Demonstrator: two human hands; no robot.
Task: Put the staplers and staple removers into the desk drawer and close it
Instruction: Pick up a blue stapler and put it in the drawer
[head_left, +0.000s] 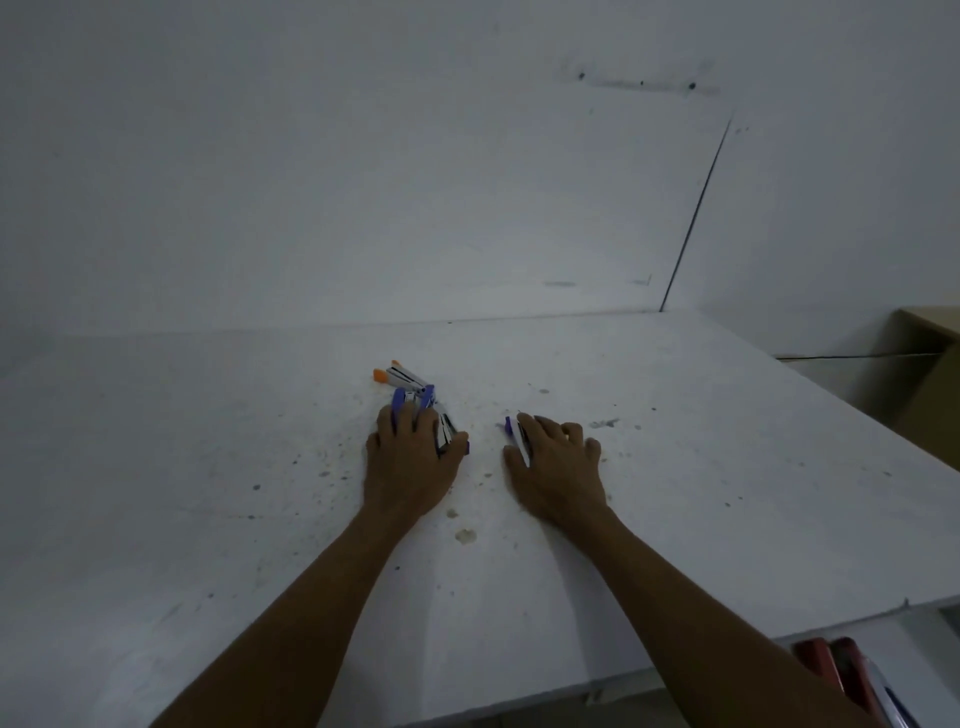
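Note:
On the white desk (208, 467), an orange-tipped staple remover (397, 375) lies just beyond my left hand. My left hand (410, 457) lies over a purple-handled staple remover (423, 400), fingers curled around it. My right hand (556, 462) covers another purple-and-white staple remover (514, 431), with only its left edge showing. At the bottom right, under the desk edge, red staplers (836, 670) lie in the open drawer, partly hidden by my right forearm.
A white wall (363, 156) rises behind the desk. A tan cardboard box (924, 374) stands past the desk's right side. Stains and specks mark the desk surface near my hands.

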